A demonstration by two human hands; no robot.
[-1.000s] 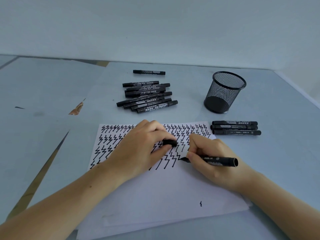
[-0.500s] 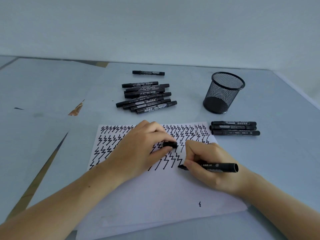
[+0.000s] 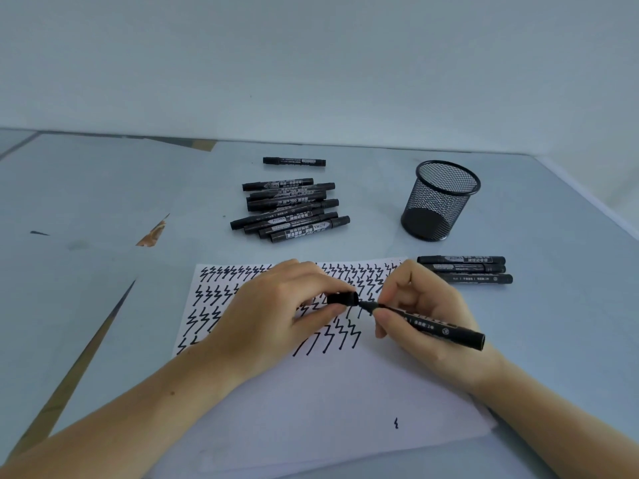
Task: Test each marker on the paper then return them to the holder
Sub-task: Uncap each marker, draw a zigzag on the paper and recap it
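Marker (image 3: 436, 325) in right hand (image 3: 423, 314) | label characters unreadable | pile (image 3: 289, 210): "700"

Black markers (image 3: 290, 212) & mesh holder (image 3: 441, 202); white paper (image 3: 328, 409) w/ black zigzags.

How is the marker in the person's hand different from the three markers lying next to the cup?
The held marker is uncapped, its tip bare; the three markers wear their caps. The held marker is gripped by the right hand over the paper; the three markers lie side by side on the table. All are black.
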